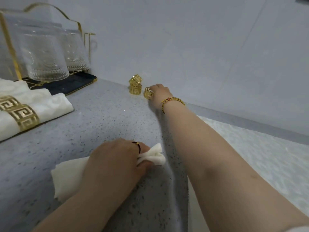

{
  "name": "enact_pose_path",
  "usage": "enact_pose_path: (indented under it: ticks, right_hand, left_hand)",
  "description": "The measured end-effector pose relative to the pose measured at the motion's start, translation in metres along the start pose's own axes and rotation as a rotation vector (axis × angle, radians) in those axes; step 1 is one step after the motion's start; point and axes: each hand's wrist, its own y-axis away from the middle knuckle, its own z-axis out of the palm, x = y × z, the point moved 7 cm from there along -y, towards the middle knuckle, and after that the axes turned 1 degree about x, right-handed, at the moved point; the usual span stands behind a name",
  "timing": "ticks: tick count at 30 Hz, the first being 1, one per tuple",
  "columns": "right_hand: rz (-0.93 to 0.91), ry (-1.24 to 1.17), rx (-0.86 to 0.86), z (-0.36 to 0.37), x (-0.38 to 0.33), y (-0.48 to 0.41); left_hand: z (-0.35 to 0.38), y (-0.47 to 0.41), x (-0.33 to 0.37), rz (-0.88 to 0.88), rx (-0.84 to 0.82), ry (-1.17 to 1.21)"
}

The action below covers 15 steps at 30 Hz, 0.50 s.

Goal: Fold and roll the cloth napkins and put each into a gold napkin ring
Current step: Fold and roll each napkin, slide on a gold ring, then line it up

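Observation:
My left hand grips a rolled white cloth napkin near its right end, which sticks out past my fingers on the grey speckled counter. My right hand reaches to the back wall and pinches a gold napkin ring. Two more gold rings sit stacked just left of it. At the left edge lie finished rolled napkins, each inside a gold ring.
A glass and gold rack with upturned drinking glasses stands on a dark tray at the back left. A flat white cloth covers the counter at the right under my right forearm. The grey wall closes the back.

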Motion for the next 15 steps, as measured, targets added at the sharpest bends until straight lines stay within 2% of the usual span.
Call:
enact_pose_path:
  ticks: [2,5,9,10,12,14,15]
  right_hand:
    - [0.020,0.035,-0.017,0.006,0.001,-0.008]
    - [0.054,-0.031,0.013,0.010,0.000,-0.016]
    - [0.093,-0.105,0.091,0.005,0.001,-0.021]
    - [0.088,-0.122,0.102,0.005,0.001,-0.021]
    - [0.083,-0.194,0.131,0.001,0.004,-0.015]
    - [0.087,-0.270,0.168,-0.006,0.012,-0.002]
    - [0.087,-0.310,0.184,-0.012,0.017,0.005]
  left_hand:
    - [0.009,0.005,-0.006,-0.039,-0.077,0.038]
    - [0.009,0.006,-0.011,-0.089,-0.099,0.133]
    - [-0.011,0.003,0.003,0.076,0.046,0.126]
    - [-0.013,0.004,0.004,0.087,0.032,0.118]
    - [-0.011,0.004,-0.002,-0.036,-0.069,0.143]
    - [-0.009,0.010,0.001,-0.064,-0.100,0.241]
    - [-0.005,0.008,0.000,-0.070,-0.109,0.210]
